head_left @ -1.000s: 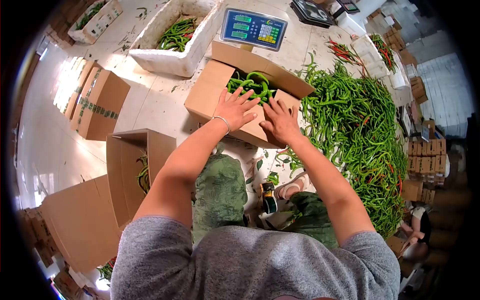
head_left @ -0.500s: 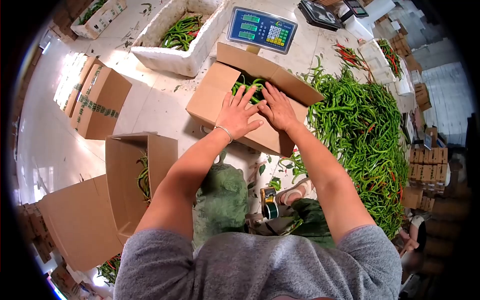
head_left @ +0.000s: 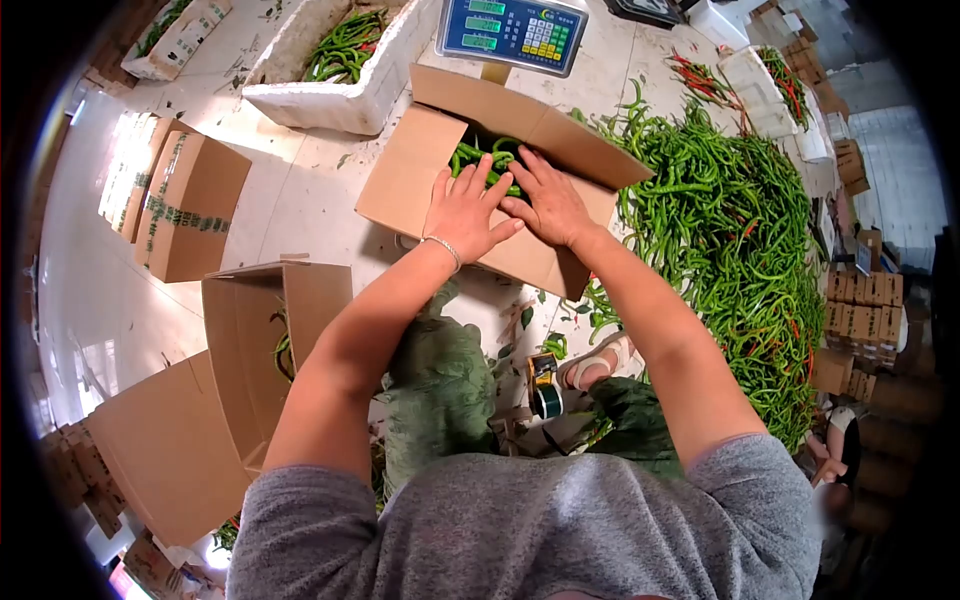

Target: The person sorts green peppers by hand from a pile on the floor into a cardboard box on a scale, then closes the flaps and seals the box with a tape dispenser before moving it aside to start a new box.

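In front of me stands a cardboard box (head_left: 400, 180) with green peppers (head_left: 468, 157) showing at its opening. My left hand (head_left: 467, 213), with a bracelet at the wrist, lies spread over a flap and the near edge of the peppers. Beside it my right hand (head_left: 548, 203) rests with fingers stretched out, its fingertips at the peppers. The thumb sides of both hands are close together. The far flap (head_left: 530, 115) stands up behind the fingers. A scale display (head_left: 512, 35) is just beyond the box.
A large heap of green peppers (head_left: 720, 250) covers the floor at right. Foam boxes (head_left: 340, 107) stand at the back. An open carton (head_left: 228, 350) and taped boxes (head_left: 190, 215) are at left. A tape dispenser (head_left: 545, 385) lies near my foot.
The view has shifted, so the scale display and foam box sit higher in it. Both hands remain spread on the box, with the fingers slightly shifted over the peppers.
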Action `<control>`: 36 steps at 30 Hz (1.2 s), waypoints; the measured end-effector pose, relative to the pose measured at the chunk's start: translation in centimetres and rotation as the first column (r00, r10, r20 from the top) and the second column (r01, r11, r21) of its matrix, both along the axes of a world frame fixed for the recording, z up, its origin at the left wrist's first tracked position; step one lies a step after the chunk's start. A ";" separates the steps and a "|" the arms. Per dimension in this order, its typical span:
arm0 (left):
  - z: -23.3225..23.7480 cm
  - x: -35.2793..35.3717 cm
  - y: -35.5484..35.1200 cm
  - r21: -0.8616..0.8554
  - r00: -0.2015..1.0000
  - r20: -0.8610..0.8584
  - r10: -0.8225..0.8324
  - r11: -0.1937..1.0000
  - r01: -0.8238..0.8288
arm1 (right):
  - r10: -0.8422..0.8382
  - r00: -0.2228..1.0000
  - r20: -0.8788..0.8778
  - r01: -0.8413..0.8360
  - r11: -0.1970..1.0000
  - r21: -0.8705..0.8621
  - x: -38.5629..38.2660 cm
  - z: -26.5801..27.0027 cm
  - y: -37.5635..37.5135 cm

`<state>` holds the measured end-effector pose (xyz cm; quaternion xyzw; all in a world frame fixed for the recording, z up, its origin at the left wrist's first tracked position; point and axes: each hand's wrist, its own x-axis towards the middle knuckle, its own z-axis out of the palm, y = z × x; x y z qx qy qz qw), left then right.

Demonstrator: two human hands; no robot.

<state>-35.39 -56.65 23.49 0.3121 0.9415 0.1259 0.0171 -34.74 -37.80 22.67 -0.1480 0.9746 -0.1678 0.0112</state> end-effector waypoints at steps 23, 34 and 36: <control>-0.4 -0.9 0.4 0.017 1.000 -0.003 0.008 1.000 -0.008 | -0.355 0.897 0.262 0.345 0.935 0.086 -2.2 10.5 3.9; -0.8 0.9 -0.6 0.410 0.928 -0.333 0.167 0.912 -0.017 | -0.270 0.956 0.114 0.255 0.958 0.131 5.1 4.1 -0.9; -0.3 0.9 -0.4 0.341 0.924 -0.351 0.150 0.940 -0.023 | -0.253 0.966 0.053 0.241 0.954 0.178 5.7 3.6 -1.0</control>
